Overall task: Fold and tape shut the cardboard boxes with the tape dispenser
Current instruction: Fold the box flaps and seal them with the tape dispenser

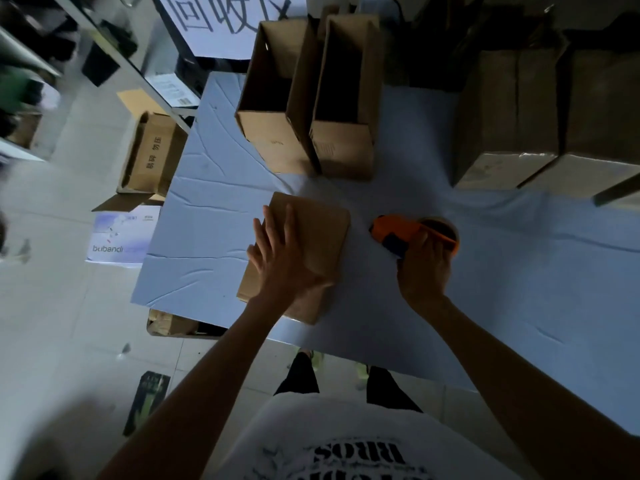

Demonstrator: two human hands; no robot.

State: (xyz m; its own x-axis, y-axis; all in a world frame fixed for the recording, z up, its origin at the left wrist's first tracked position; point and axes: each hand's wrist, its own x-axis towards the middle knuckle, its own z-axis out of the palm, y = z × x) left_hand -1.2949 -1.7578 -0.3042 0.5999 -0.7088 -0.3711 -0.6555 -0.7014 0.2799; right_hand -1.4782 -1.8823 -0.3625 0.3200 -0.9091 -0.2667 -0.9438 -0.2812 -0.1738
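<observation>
Dim light falls on a table (214,202) with a pale blue, creased cover, and I stand beside it looking on.

On the near part of the table stands the cardboard box (318,230), with its top flaps down. Its long axis goes from the near table edge away from the person, turned a little to the right. I cannot see a seam or any tape on top (the light is too weak for that).

The left hand (280,258) lies flat on the left part of the top, fingers straight and spread, pressing the flaps down.

Just to the right of the box, not touching it, is the orange tape dispenser (398,230), with its nose toward the box. The right hand (424,268) has its fingers curled round the handle. Whether the dispenser rests on the table or is lifted a little, I cannot tell.

So the tool must travel leftward, onto the top beside the flat hand, and I judge the right hand will do this while the left one holds.

Farther back stand two open boxes (346,98). To the far right are taller closed boxes (512,116).
</observation>
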